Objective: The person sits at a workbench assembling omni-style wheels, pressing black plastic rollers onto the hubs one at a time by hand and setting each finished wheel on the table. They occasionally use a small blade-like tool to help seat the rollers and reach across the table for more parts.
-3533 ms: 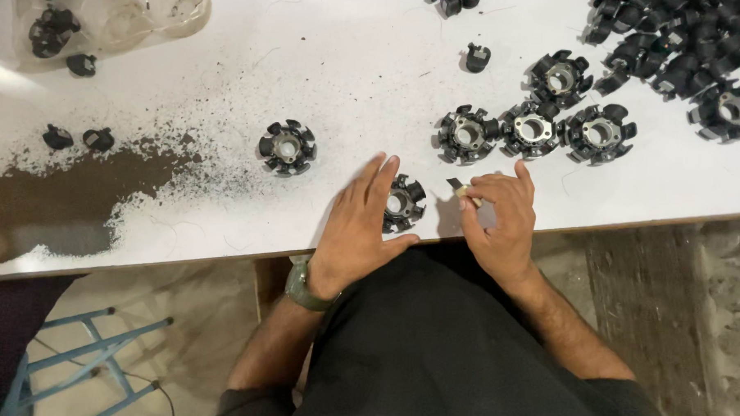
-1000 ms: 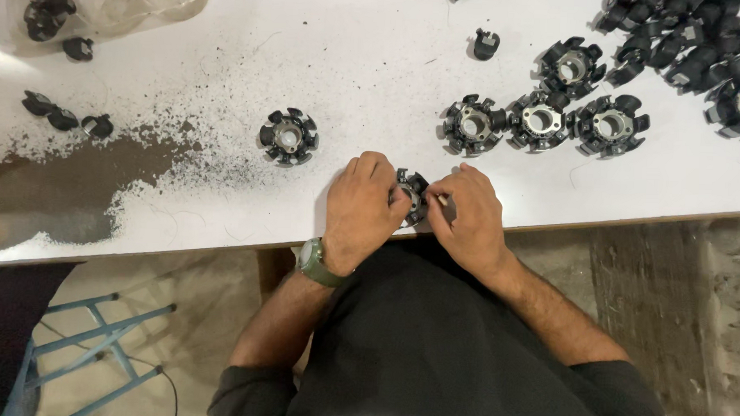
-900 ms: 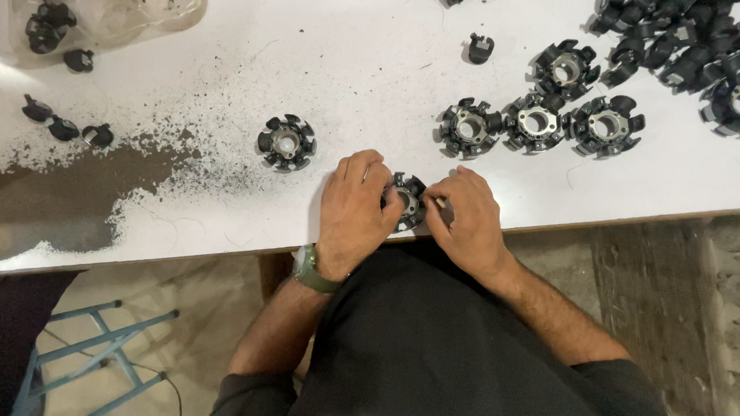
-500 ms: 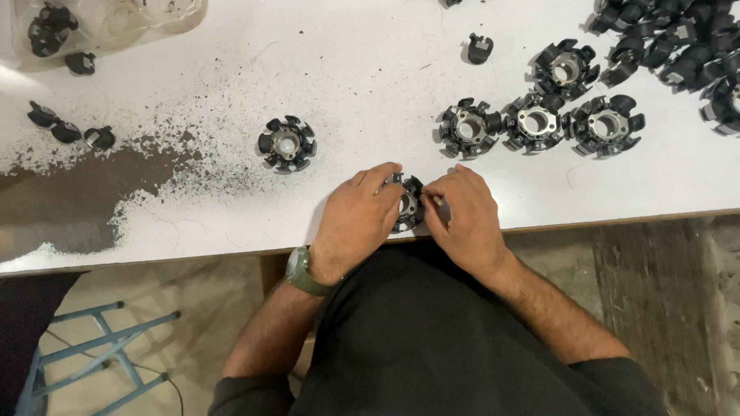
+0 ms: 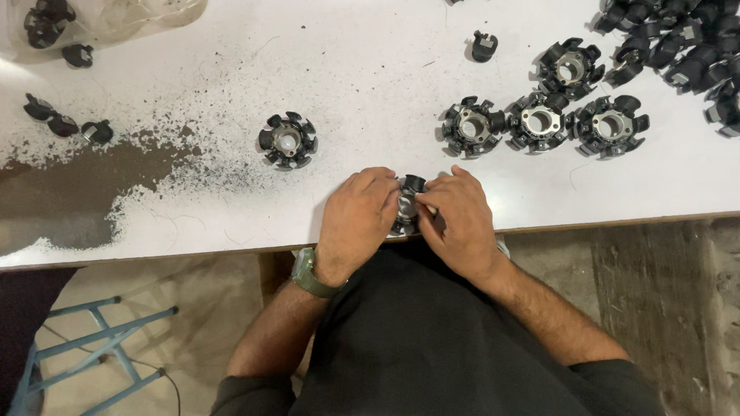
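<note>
Both hands meet at the near edge of the white table [image 5: 228, 31], closed around one small stator [image 5: 406, 203]. The left hand [image 5: 355, 222] curls over its left side, fingers bent and gripping; the right hand [image 5: 460, 219] pinches it from the other side, thumb and fingertips pressed to the top. Only a sliver of the stator shows between them: black, round, with stubby teeth around the rim and a pale metal ring at the centre. It sits just at the table edge, in front of the person's black shirt [image 5: 463, 351].

A lone twin [image 5: 287, 139] lies to the left, well apart. Three more in a row [image 5: 541, 122] lie beyond the right hand, and a heap [image 5: 687, 39] fills the far right corner. Dark dust [image 5: 75, 189] spreads over the left side of the table. A green watch [image 5: 304, 273] sits on the left wrist
</note>
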Tool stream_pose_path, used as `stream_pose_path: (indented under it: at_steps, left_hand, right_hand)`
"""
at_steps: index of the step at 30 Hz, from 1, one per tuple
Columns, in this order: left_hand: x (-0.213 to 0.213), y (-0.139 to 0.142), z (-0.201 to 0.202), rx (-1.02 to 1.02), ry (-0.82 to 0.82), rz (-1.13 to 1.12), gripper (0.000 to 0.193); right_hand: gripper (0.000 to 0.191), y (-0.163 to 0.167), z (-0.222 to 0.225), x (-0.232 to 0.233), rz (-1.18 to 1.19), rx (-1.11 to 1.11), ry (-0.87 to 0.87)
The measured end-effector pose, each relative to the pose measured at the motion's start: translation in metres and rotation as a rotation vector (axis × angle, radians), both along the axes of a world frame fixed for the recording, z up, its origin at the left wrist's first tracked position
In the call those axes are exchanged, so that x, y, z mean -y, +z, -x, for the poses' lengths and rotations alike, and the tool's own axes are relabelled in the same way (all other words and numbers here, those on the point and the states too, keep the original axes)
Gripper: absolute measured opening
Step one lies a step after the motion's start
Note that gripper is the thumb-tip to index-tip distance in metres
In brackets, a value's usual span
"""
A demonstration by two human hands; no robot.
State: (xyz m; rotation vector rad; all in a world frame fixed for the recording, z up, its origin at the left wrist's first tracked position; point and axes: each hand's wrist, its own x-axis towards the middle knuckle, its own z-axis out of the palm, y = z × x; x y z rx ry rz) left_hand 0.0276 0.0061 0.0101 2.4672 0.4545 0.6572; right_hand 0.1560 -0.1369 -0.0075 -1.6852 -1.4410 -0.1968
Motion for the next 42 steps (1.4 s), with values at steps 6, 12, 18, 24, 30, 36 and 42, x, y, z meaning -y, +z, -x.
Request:
stream_pose_path:
  at_steps: [6, 12, 18, 24, 30, 36, 42]
  left_hand:
    - [0.002, -0.001, 0.002, 0.018, 0.031, 0.078, 0.009]
    - [0.009, -0.001, 0.006, 0.078, 0.047, 0.149, 0.009]
    - [0.01, -0.003, 0.008, 0.105, 0.043, 0.177, 0.011]
    - [0.006, -0.001, 0.017, 0.044, -0.056, 0.245, 0.011]
    - [-0.069, 0.016, 0.038, 0.026, 0.41, -0.443, 0.074]
    - [-0.103, 0.011, 0.028, -0.378, 0.263, -0.111, 0.103]
    - [-0.062, 0.011, 0.013, -0.183, -0.138, -0.181, 0.122]
  right_hand:
    - [0.031, 0.0, 0.0, 0.001, 0.027, 0.035, -0.008]
    - [0.031, -0.003, 0.003, 0.003, -0.027, 0.052, 0.022]
    - [0.035, -0.003, 0.004, -0.001, -0.022, 0.073, 0.003]
    - [0.03, -0.002, 0.001, 0.0, 0.015, 0.113, -0.031]
    - [0.027, -0.001, -0.025, 0.023, 0.078, 0.116, -0.124]
    - [0.022, 0.001, -0.061, 0.029, 0.072, 0.154, -0.278]
    - [0.021, 0.004, -0.069, 0.023, 0.048, 0.072, -0.284]
